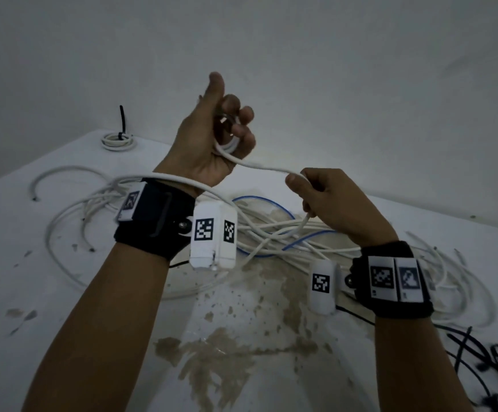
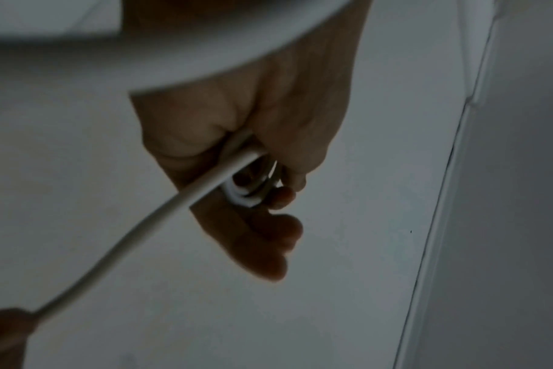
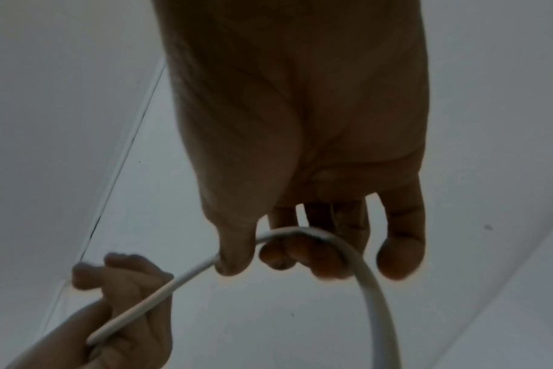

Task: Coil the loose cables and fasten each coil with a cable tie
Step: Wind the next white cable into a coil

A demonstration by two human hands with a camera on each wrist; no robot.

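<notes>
**Desk:** What did the frame show?

**Photographer:** A person mid-coil. The left hand [image 1: 212,138] was raised above the table [image 1: 438,224], fingers curled round a small coil [image 1: 229,143] of white cable [image 1: 259,167], thumb pointing up. The wrist view showed several turns bunched against the palm. The right hand [image 1: 334,200] sat lower and to its right, thumb and fingers pinching the same cable a short way along, so one strand ran between the two hands.

**Desk:** And the rest of that cable?

**Photographer:** From the right hand it dropped into the tangle of white cables [image 1: 274,233] below both wrists, a blue cable [image 1: 271,203] threaded through them. Another loop passed over the left wrist band.

**Desk:** So which step?

**Photographer:** Winding, I judged, not fastening; no tie was in either hand. One finished coil [image 1: 117,140], cinched with a black cable tie [image 1: 121,120], lay beyond the left hand near the table's far edge. Dark cables [image 1: 485,361] lay below the right forearm.

**Desk:** What did the next move call for?

**Photographer:** Probably the right hand carrying its strand over to lay another turn into the left palm, while the left held firm so the turns would not spring apart, and the loop over the wrist slipped free.
</notes>
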